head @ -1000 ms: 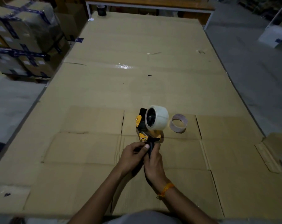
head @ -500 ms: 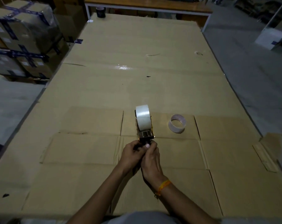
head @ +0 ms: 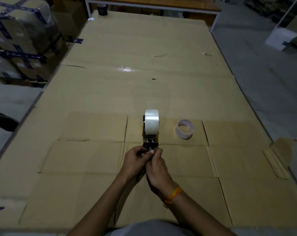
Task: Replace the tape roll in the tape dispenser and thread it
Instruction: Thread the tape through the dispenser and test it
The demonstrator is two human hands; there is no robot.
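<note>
A yellow and black tape dispenser (head: 150,142) stands on the cardboard-covered table (head: 144,82), roll end pointing away from me. A full clear tape roll (head: 151,121) sits mounted on it, edge-on to me. My left hand (head: 135,161) and my right hand (head: 158,169) are pressed together around the dispenser's black handle, which they mostly hide. An empty-looking cardboard core ring (head: 184,128) lies flat on the table to the right of the dispenser, apart from it.
Wrapped cartons (head: 20,41) are stacked left of the table. A dark tape roll (head: 102,9) stands at the far left corner. A wooden bench (head: 152,2) runs behind. A torn cardboard flap (head: 277,160) lies at the right edge.
The dispenser has turned from showing the roll's open side to edge-on, pointing straight away. Both hands stayed on the handle.
</note>
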